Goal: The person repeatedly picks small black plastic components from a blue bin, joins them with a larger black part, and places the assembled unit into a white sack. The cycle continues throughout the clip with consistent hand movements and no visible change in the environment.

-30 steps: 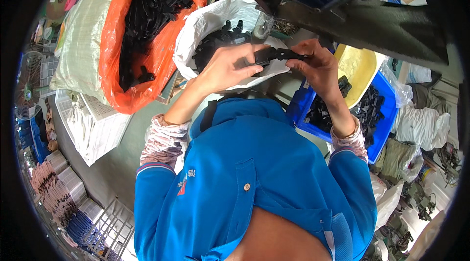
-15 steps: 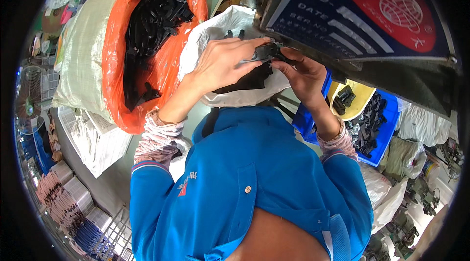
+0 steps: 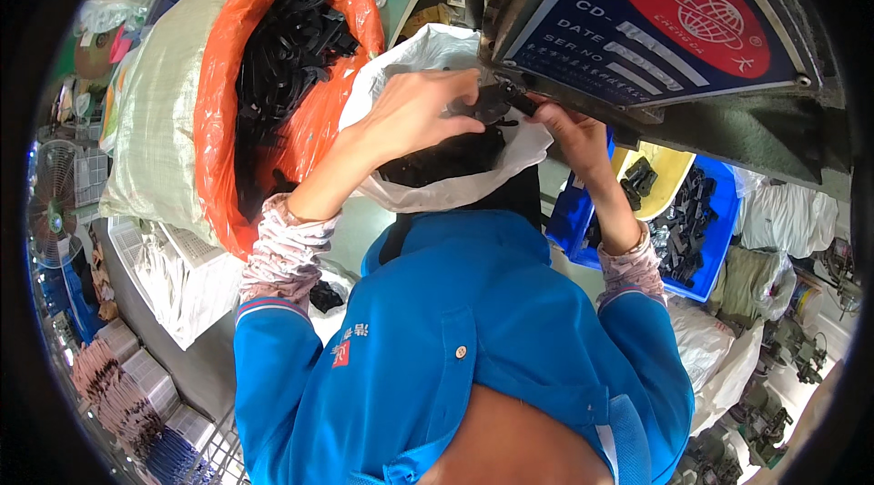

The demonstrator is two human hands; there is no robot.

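My left hand (image 3: 414, 116) is over a white bag (image 3: 514, 166), its thumb and fingers curved around a dark, narrow plastic part (image 3: 487, 109). To its right, my right hand (image 3: 575, 132) pinches a small black piece (image 3: 521, 101) between thumb and fingers. The piece and the part meet or overlap just under the machine's edge; whether they are joined I cannot tell. Inside the white bag lie dark parts (image 3: 446, 162), partly hidden by my left hand and wrist.
A machine with a blue and red plate (image 3: 674, 21) overhangs my right hand. At left stands a woven sack with an orange liner (image 3: 314, 144), holding black plastic parts (image 3: 291, 39). Right of my right wrist are a blue bin (image 3: 724, 212) and a yellow tray (image 3: 672, 177) with black pieces.
My right hand has shifted slightly right and its fingers have drawn together on the black piece. My left fingers have bent more, and the whole view has shifted a little.
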